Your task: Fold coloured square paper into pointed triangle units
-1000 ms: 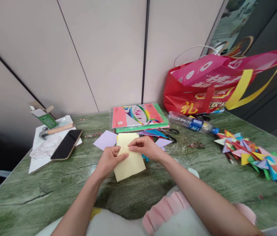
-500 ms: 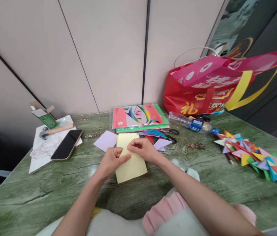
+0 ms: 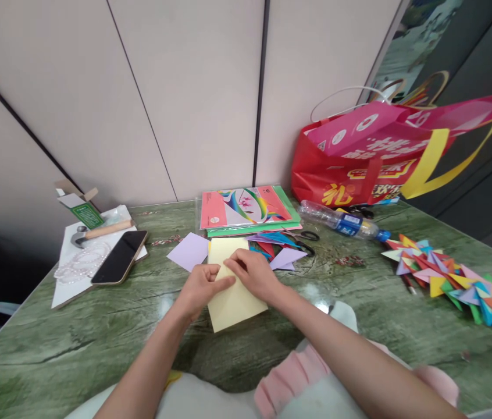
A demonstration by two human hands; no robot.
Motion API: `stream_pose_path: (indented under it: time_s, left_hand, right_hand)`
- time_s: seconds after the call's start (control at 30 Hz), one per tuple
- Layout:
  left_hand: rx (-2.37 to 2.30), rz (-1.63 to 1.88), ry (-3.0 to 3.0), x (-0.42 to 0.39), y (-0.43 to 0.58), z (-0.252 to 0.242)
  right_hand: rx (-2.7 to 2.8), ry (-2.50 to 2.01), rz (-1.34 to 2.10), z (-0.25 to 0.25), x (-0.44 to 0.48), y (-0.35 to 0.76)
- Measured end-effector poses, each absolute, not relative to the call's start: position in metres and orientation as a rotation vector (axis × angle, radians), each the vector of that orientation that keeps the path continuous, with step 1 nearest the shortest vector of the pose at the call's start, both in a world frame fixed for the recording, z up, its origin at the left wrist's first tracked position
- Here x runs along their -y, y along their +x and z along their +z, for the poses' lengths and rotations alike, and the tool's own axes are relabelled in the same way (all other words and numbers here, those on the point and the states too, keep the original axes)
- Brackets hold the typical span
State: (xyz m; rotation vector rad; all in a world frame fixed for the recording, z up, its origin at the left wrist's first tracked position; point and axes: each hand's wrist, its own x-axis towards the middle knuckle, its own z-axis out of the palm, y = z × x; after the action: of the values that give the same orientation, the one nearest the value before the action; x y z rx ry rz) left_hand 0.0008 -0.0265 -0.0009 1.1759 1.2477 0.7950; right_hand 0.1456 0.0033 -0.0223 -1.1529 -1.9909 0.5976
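A pale yellow sheet of paper (image 3: 238,309) is held slightly tilted in front of me, its lower edge towards me. My left hand (image 3: 201,289) grips its left side, with the thumb lying across the face. From the right, my right hand (image 3: 255,274) pinches the paper near its middle, close to the left thumb. Beyond the sheet, a lilac paper square (image 3: 189,252) lies to the left. Folded lilac paper (image 3: 288,256) and blue and red pieces lie to the right, beside black-handled scissors (image 3: 309,235).
A packaged stack of coloured paper (image 3: 246,209) lies against the wall. A plastic bottle (image 3: 348,223), a red gift bag (image 3: 337,157) and a chain of folded paper pieces (image 3: 455,279) are at right. At left are a phone (image 3: 119,258), a hammer (image 3: 106,230) and a small green box (image 3: 86,215).
The yellow sheet has turned slightly, its lower edge shifting right and nearer me. My right hand has dipped a little on the paper. The left hand keeps its grip.
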Motion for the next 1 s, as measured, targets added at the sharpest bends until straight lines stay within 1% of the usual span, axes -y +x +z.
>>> stream_pose_path:
  time_s: [0.17,0.37,0.43,0.63,0.7,0.8,1.0]
  left_hand:
    - [-1.241,0.786,1.171,0.026,0.000,0.000]
    - [-1.226,0.745,1.194,0.027,0.000,0.000]
    - [-1.238,0.730,1.210,0.028,0.000,0.000]
    - [-1.225,0.707,1.213,0.028,0.001,0.000]
    - [-1.213,0.707,1.199,0.027,0.001,0.001]
    - [-1.214,0.716,1.160,0.027,-0.001,0.002]
    - [-1.249,0.791,1.084,0.024,-0.006,0.003]
  right_hand:
    - [1.983,-1.130,0.480,-0.022,0.000,0.145]
    - [2.053,-1.040,0.620,-0.023,-0.006,0.148]
    - [2.054,-1.053,0.617,-0.023,-0.006,0.148]
    - [2.101,-1.152,0.442,-0.020,0.000,0.146]
    - [2.093,-1.173,0.436,-0.019,0.000,0.147]
    - [2.039,-1.180,0.575,-0.018,-0.004,0.149]
    - [1.905,-0.929,1.060,-0.018,-0.011,0.154]
